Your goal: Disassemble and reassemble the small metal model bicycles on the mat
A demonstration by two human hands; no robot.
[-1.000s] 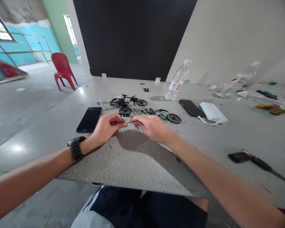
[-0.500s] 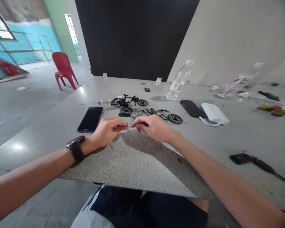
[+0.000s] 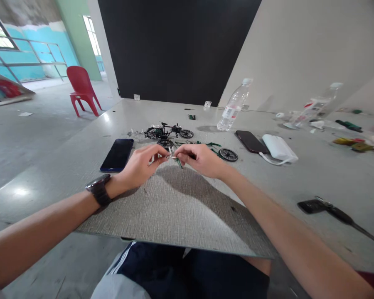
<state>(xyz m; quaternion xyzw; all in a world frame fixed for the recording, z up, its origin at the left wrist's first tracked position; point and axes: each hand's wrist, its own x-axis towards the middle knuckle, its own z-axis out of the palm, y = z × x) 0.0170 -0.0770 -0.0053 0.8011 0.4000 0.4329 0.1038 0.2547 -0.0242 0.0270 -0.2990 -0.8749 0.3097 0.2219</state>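
My left hand [image 3: 146, 162] pinches a small silvery part [image 3: 171, 152] between thumb and fingertips. Close against it, my right hand [image 3: 201, 159] is closed too, with a thin green piece [image 3: 179, 162] sticking out below its fingertips. The two parts meet or nearly meet; the fingers hide the exact contact. Just beyond my hands lie a loose black model wheel [image 3: 165, 143] and green model bicycle parts [image 3: 213, 145], partly covered by my right hand. Another spoked wheel [image 3: 228, 155] rests to the right. Farther back is a black miniature bicycle [image 3: 166, 131].
A dark phone [image 3: 117, 155] lies left of my hands. To the right are another phone [image 3: 251, 141], a white power bank [image 3: 279, 148], a clear bottle [image 3: 235, 106] and a screwdriver [image 3: 352, 224] beside a black key fob [image 3: 311, 206]. A black panel [image 3: 180, 50] stands behind.
Both hands have lifted slightly away from me. The silvery part now stands up above the fingertips, and the green piece shows below the right fingers.
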